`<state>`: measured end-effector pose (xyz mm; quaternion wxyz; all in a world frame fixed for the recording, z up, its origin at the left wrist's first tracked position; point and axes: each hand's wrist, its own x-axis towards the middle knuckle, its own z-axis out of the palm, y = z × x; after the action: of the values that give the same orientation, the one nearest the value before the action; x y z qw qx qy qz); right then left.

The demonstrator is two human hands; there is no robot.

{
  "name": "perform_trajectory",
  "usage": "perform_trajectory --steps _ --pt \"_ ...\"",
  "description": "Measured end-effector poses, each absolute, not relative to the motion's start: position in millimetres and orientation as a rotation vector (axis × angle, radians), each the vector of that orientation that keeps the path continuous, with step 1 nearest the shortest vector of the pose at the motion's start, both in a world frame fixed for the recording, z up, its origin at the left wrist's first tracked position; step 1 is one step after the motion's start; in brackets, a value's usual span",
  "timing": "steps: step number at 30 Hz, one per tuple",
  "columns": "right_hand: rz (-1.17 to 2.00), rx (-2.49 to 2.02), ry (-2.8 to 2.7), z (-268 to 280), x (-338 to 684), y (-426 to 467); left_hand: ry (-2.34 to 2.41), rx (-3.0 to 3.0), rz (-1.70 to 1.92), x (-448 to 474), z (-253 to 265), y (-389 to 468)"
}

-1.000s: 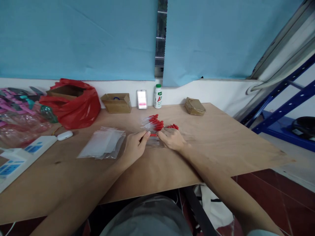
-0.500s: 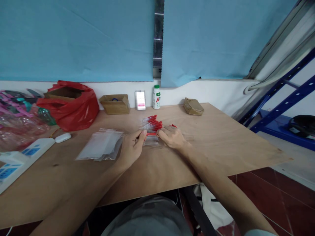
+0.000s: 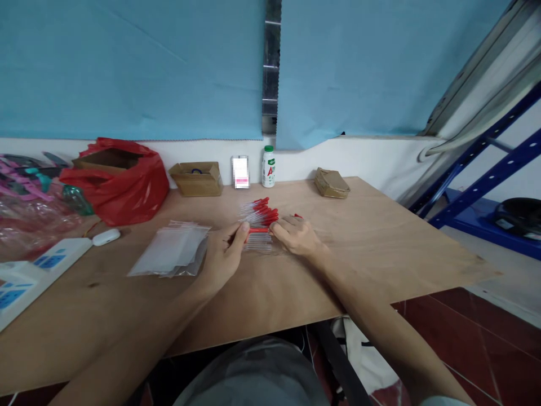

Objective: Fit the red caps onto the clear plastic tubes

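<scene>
A thin red rod-like piece spans the gap between my two hands over the table. My left hand pinches its left end between thumb and fingers. The curled fingers of my right hand close on its right end, and a bit of red shows behind the knuckles. Just beyond lies a pile of red-handled thin tools, their slim shiny shafts pointing left. Several thin shiny shafts lie side by side below the held piece. Beside my left hand rests a stack of clear plastic bags.
Along the back of the wooden table stand a red bag, an open cardboard box, a phone, a white bottle and a brown packet. A power strip and white case lie left.
Both hands stay nearly in place, still on the red piece. A little more of it shows beside my left thumb. The whole view has shifted very slightly.
</scene>
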<state>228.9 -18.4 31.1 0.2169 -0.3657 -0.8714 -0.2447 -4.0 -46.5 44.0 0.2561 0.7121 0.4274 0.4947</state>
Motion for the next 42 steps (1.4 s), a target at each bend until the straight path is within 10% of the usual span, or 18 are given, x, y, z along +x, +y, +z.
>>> perform_trajectory --steps 42 --pt "-0.717 -0.917 -2.696 15 210 -16 1.261 2.524 0.888 0 -3 -11"
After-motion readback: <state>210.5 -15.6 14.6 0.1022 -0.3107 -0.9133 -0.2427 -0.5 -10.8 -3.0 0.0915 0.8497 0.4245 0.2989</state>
